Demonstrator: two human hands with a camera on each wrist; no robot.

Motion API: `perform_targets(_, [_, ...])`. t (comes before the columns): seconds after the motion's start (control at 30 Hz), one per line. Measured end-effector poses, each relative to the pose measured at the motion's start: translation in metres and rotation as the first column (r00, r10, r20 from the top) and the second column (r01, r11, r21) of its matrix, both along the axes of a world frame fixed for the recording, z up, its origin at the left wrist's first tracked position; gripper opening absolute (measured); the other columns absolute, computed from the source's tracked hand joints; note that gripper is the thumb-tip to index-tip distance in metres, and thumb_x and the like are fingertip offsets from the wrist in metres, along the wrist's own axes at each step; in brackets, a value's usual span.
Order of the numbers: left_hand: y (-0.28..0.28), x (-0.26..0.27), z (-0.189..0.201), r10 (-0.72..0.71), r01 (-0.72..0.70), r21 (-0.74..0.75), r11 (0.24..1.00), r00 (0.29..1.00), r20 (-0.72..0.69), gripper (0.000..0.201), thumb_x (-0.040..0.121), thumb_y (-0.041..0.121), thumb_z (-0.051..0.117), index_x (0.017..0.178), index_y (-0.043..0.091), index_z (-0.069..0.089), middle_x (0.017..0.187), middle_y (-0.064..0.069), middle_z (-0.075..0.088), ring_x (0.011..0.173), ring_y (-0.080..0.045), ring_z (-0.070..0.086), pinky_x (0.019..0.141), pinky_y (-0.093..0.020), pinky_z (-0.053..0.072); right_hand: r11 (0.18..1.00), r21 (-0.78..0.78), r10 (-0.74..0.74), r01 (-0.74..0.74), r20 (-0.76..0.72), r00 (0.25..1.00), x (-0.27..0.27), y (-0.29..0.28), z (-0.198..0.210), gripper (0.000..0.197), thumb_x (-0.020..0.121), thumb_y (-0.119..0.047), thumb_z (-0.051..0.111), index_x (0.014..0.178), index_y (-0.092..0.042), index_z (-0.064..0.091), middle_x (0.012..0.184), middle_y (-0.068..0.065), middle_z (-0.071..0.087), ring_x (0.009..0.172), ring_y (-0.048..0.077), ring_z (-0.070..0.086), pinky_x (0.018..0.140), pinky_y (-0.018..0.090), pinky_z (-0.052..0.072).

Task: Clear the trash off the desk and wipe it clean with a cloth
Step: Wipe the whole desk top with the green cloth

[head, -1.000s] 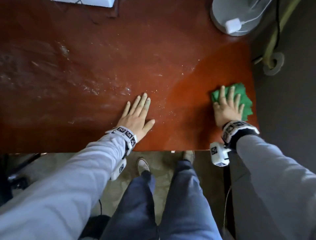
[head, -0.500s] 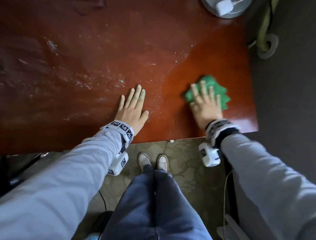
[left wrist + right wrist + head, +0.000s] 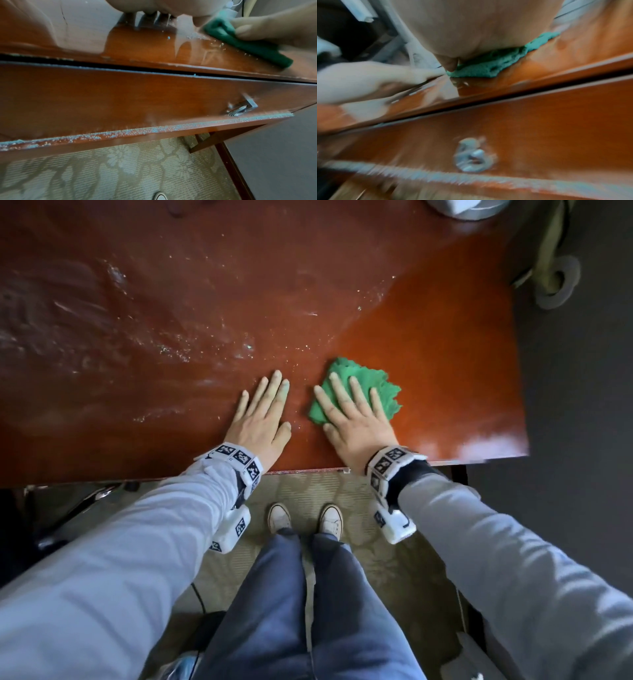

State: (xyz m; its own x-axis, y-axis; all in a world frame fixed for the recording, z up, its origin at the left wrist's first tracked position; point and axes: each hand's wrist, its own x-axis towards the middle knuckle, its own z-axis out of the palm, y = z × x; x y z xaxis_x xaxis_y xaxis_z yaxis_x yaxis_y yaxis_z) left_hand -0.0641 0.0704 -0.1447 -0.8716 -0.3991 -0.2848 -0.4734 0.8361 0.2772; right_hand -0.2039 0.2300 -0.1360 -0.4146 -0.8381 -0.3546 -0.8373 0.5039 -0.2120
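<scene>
Right hand [image 3: 356,419] presses flat, fingers straight, on the cloth [image 3: 373,386] at centre frame, near the desk [image 3: 445,371] edge; left hand [image 3: 262,419] lies open just beside; best keep firm pressure and sweep toward the gritty upper left.

Dim light, glare on the desk [image 3: 479,446] — right-wrist view motion-blurred.

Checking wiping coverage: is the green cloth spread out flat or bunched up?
Bunched: the green cloth lies crumpled in layered folds under the right hand, which presses it flat-fingered on the desk.
</scene>
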Motion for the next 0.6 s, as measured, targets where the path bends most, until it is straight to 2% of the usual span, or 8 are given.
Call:
perform_targets(0.07, [-0.002,0.003,0.001,-0.009,0.009,-0.013,1.0,1.0,0.008,0.07,0.099,0.03,0.035,0.158,0.022,-0.002,0.164,0.009,-0.014,0.151,-0.009,-0.011,0.124,-0.042,-0.002,0.973,-0.019,-0.229,0.228,-0.05,0.972,-0.043,0.03,-0.004,0.063,0.102,-0.04,0.03,0.156,-0.035,-0.003,0.164,-0.002,-0.011,0.151,0.029,-0.006,0.12,0.054,0.001])
perform_targets(0.17, [-0.007,0.009,-0.002,-0.037,0.038,-0.043,0.998,0.999,0.02,0.07,0.099,0.033,0.032,0.158,0.024,-0.005,0.164,0.009,-0.015,0.151,-0.009,-0.011,0.124,-0.042,-0.001,0.852,0.021,-0.522,0.524,-0.062,0.851,-0.095,0.072,-0.001,0.063,0.102,-0.039,0.029,0.156,-0.036,-0.004,0.164,-0.001,-0.012,0.15,0.03,-0.006,0.119,0.056,0.001])
perform_targets(0.23, [-0.009,0.011,-0.003,-0.057,0.059,-0.059,0.997,0.998,0.027,0.071,0.099,0.035,0.032,0.158,0.023,-0.007,0.164,0.009,-0.016,0.151,-0.009,-0.011,0.124,-0.042,-0.002,0.778,0.047,-0.624,0.627,-0.054,0.779,-0.097,0.071,-0.003,0.064,0.101,-0.041,0.027,0.155,-0.035,-0.006,0.164,0.001,-0.013,0.15,0.032,-0.008,0.119,0.058,-0.001])
perform_targets(0.3, [-0.01,0.013,-0.005,-0.073,0.074,-0.062,0.995,0.997,0.017,0.072,0.099,0.036,0.032,0.158,0.022,-0.006,0.164,0.008,-0.015,0.151,-0.01,-0.011,0.124,-0.042,-0.002,0.711,0.011,-0.7,0.703,-0.081,0.709,-0.073,0.044,-0.006,0.067,0.099,-0.044,0.028,0.156,-0.032,-0.005,0.164,0.004,-0.012,0.15,0.034,-0.006,0.117,0.06,-0.002])
perform_targets(0.33, [-0.01,0.013,-0.006,-0.08,0.081,-0.062,0.995,0.997,0.008,0.072,0.098,0.036,0.033,0.158,0.022,-0.004,0.164,0.008,-0.014,0.151,-0.011,-0.01,0.124,-0.042,-0.002,0.718,-0.007,-0.694,0.696,-0.088,0.714,-0.054,0.026,-0.007,0.067,0.098,-0.045,0.027,0.156,-0.03,-0.004,0.164,0.005,-0.011,0.15,0.035,-0.006,0.117,0.061,-0.001])
perform_targets(0.5, [-0.026,0.027,-0.001,-0.16,0.16,-0.017,0.987,0.987,-0.004,0.07,0.097,0.032,0.033,0.159,0.02,0.003,0.165,0.007,-0.008,0.152,-0.011,-0.006,0.124,-0.045,0.001,0.921,-0.008,-0.389,0.389,-0.037,0.921,0.085,-0.057,-0.004,0.063,0.1,-0.048,0.017,0.156,-0.031,-0.008,0.163,0.002,-0.015,0.149,0.032,-0.012,0.118,0.058,-0.005])
perform_targets(0.57, [-0.042,0.044,0.001,-0.175,0.175,-0.001,0.985,0.985,-0.005,0.069,0.097,0.03,0.034,0.159,0.02,0.004,0.165,0.007,-0.007,0.152,-0.012,-0.005,0.124,-0.045,0.001,0.955,-0.006,-0.297,0.297,0.009,0.955,0.112,-0.065,-0.002,0.06,0.102,-0.047,0.016,0.155,-0.033,-0.009,0.163,-0.001,-0.016,0.15,0.029,-0.013,0.119,0.056,-0.005])
perform_targets(0.6, [-0.051,0.054,0.002,-0.184,0.184,-0.005,0.983,0.983,-0.003,0.068,0.098,0.03,0.034,0.159,0.021,0.004,0.165,0.008,-0.008,0.152,-0.011,-0.005,0.124,-0.045,0.001,0.963,-0.017,-0.267,0.267,0.023,0.963,0.109,-0.061,-0.003,0.058,0.103,-0.046,0.015,0.155,-0.035,-0.009,0.163,-0.004,-0.016,0.15,0.027,-0.014,0.119,0.055,-0.005])
